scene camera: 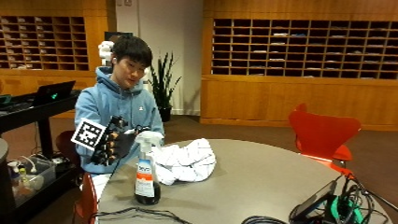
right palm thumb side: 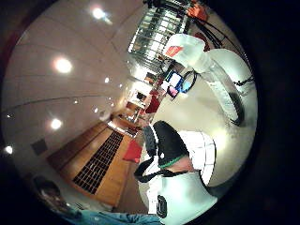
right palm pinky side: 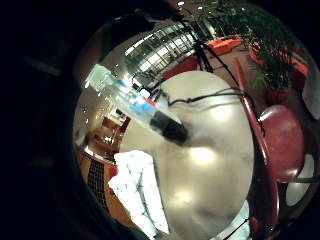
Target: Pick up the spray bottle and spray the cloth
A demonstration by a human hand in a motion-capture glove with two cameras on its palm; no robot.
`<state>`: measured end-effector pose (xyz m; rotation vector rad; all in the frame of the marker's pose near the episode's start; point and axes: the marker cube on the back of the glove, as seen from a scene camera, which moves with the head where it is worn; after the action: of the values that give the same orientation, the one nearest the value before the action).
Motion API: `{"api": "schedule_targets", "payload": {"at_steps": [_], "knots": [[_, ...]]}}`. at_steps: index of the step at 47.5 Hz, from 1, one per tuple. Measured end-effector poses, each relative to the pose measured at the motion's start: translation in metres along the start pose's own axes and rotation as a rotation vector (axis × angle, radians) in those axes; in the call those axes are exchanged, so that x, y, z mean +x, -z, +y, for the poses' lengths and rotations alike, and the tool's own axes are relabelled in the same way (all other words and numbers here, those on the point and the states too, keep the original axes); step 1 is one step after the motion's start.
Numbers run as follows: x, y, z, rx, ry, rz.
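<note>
Outside view, spray bottle (scene camera: 146, 175) near table edge (scene camera: 105, 192), cloth (scene camera: 184, 162) behind

Round grey tabletop (scene camera: 261, 177), black cables (scene camera: 133, 214) along its near edge, red chair (scene camera: 320, 133) beyond the far side, potted plant (scene camera: 163, 84) by the wall, wooden pigeonhole shelves (scene camera: 298, 46) behind, open laptop (scene camera: 53, 92) on a side cart.
</note>
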<state>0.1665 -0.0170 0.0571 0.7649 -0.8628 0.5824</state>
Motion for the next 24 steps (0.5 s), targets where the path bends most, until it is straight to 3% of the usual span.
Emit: {"api": "schedule_targets", "payload": {"at_steps": [7, 24], "knots": [[0.007, -0.014, -0.007, 0.020, -0.117, -0.034], [0.026, -0.041, -0.028, -0.024, -0.241, -0.040]]}}
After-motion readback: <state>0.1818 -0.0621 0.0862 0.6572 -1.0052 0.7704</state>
